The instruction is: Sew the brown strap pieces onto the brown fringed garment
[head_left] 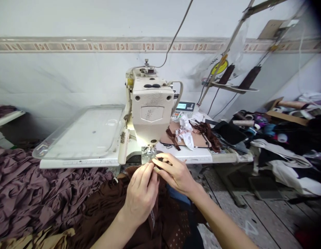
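Note:
In the head view, my left hand [142, 193] is closed, pinching the edge of a brown fabric piece [119, 204] just in front of the sewing machine [152, 107]. My right hand [176, 171] is closed beside it, its thumb and fingertips meeting on the same brown edge. Close beyond the fingertips lies the machine's presser foot and metal needle plate [147, 157]. A narrow dark strip [152, 218] hangs below my left hand. More of the brown fabric is bunched beneath both wrists, and the exact pinch points are partly hidden by the fingers.
A clear plastic tray [79, 133] lies on the left of the machine table. Fabric scraps [186, 133] and a control panel [185, 108] are to the right. Thread cones [249, 77] stand on a rack. Mauve fabric [46, 197] heaps at the left.

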Available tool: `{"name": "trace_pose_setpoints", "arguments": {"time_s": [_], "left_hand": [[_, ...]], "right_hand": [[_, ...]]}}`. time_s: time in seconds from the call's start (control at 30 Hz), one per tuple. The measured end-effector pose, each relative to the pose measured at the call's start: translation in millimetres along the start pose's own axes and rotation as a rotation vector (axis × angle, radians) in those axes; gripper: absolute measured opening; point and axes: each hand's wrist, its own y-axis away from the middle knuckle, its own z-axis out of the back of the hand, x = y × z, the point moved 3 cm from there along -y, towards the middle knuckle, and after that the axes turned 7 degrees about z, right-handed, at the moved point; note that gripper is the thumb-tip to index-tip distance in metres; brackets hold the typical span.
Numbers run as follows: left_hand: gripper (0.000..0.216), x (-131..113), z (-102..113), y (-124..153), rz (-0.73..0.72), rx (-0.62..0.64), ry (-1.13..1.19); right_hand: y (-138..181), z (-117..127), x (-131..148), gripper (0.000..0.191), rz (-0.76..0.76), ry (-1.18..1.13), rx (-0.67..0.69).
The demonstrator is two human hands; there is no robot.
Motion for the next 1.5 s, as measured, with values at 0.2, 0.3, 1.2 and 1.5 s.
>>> {"name": "trace_pose_setpoints", "arguments": {"time_s": [0.2,0.3,1.2,1.5], "left_hand": [[0.032,-1.9,0.6,-3.9,-0.012,0.071,-0.019],[0.036,-5.7,-1.5,-3.9,0.000,0.063,-0.075],[0.036,-5.8,-1.0,-5.7,0.066,0.038,-0.054],[0.035,-3.0,-0.7,-9.6,0.025,0.058,-0.025]], "right_hand": [[26.9,-25.2,-2.8,0.040,-0.287,-0.238,-0.101],[30.2,-34.1,-3.4,0.037,-0.485,-0.416,-0.259],[-26.2,-2.6,-11.3,0.016,-0.389,-0.253,-0.101],[-17.8,-24.7,-27.6,0.030,-0.605,-0.580,-0.214]]}}
